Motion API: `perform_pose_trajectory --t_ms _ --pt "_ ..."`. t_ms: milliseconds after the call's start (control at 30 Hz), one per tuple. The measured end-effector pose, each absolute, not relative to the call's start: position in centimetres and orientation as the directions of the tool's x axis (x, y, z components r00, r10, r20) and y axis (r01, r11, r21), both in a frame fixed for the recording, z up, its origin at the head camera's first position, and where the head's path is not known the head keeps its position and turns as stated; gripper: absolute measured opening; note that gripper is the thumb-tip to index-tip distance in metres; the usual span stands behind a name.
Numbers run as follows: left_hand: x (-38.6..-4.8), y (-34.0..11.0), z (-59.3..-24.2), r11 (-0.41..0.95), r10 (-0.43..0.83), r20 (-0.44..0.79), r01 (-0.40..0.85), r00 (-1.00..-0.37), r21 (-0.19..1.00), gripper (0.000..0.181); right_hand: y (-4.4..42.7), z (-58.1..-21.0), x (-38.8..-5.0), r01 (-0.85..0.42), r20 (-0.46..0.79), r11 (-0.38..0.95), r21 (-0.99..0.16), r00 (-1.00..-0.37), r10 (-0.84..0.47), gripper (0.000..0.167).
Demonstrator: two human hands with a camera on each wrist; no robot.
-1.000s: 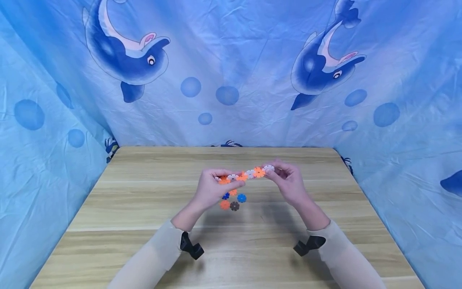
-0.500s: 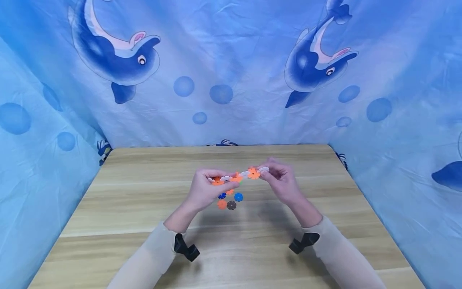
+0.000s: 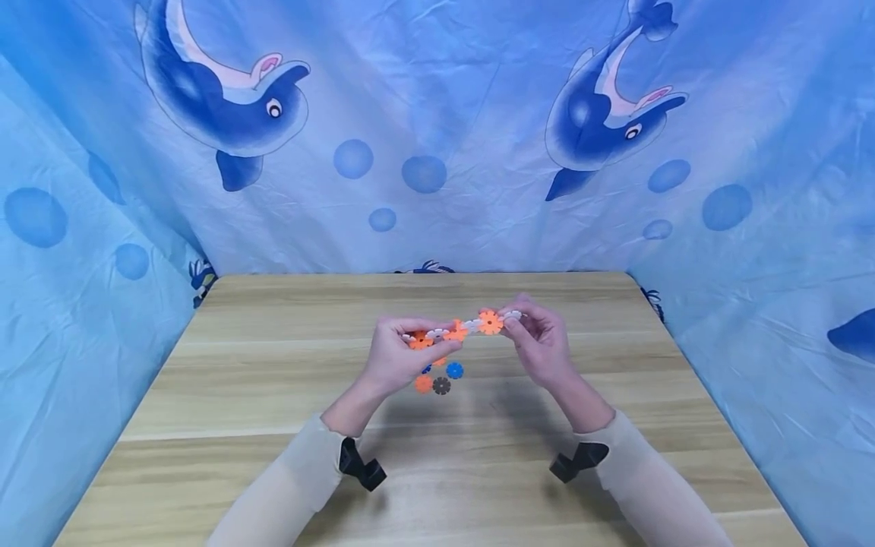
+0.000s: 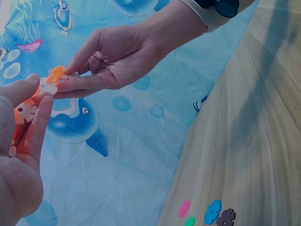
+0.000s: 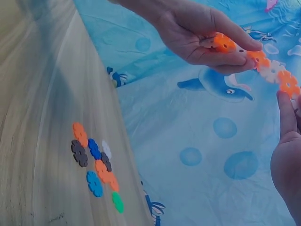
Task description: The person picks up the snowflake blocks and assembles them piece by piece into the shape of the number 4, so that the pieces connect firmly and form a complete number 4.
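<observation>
Above the table, a chain of orange and white snowflake-shaped plastic discs (image 3: 489, 322) spans both hands, its colours alternating. My left hand (image 3: 399, 357) grips the chain's left part between thumb and fingers, which cover some of the discs. At the other end my right hand (image 3: 543, 346) pinches the white end disc, partly hidden by the thumb. In the right wrist view, several joined discs (image 5: 272, 71) show between the two hands, slotted edge to edge. The left wrist view shows a white disc (image 4: 26, 112) within the left hand.
Loose discs lie on the wooden table (image 3: 273, 486) under the hands: a light blue disc (image 3: 454, 370), a dark brown disc (image 3: 441, 386), an orange disc (image 3: 424, 384) and several others, including a green disc (image 5: 117, 202). A dolphin-printed blue cloth (image 3: 437, 228) hangs around the table.
The head view shifts slightly. Both hands keep hold of the chain, and the orange disc beside the right hand turns a little to face the camera more. The loose discs stay where they lie.
</observation>
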State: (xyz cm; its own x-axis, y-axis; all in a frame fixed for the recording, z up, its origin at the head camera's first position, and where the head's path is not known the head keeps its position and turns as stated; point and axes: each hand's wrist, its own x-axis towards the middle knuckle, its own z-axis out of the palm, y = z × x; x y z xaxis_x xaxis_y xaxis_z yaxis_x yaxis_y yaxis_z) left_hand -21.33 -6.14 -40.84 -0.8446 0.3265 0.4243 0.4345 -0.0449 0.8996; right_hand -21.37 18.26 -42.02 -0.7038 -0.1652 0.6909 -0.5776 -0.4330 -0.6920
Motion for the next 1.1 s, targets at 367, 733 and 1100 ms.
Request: perform_pose_trajectory --t_ms 367,733,1100 --pt "-21.6 -7.0 -40.9 -0.026 0.356 0.424 0.444 -0.833 0.895 0.021 19.1 -41.9 -21.1 -0.651 0.665 -0.135 -0.747 -0.729 -0.162 0.03" --pt "-21.9 -7.5 -40.4 -0.066 0.419 0.399 0.411 -0.816 0.909 0.02 19.7 -40.6 -21.1 -0.697 0.684 -0.052 -0.715 -0.682 -0.26 0.025" --pt "-21.8 -6.8 -41.2 -0.152 0.353 0.33 0.295 -0.875 0.943 0.048 20.5 -37.9 -21.5 -0.532 0.535 -0.076 -0.843 -0.819 -0.208 0.019"
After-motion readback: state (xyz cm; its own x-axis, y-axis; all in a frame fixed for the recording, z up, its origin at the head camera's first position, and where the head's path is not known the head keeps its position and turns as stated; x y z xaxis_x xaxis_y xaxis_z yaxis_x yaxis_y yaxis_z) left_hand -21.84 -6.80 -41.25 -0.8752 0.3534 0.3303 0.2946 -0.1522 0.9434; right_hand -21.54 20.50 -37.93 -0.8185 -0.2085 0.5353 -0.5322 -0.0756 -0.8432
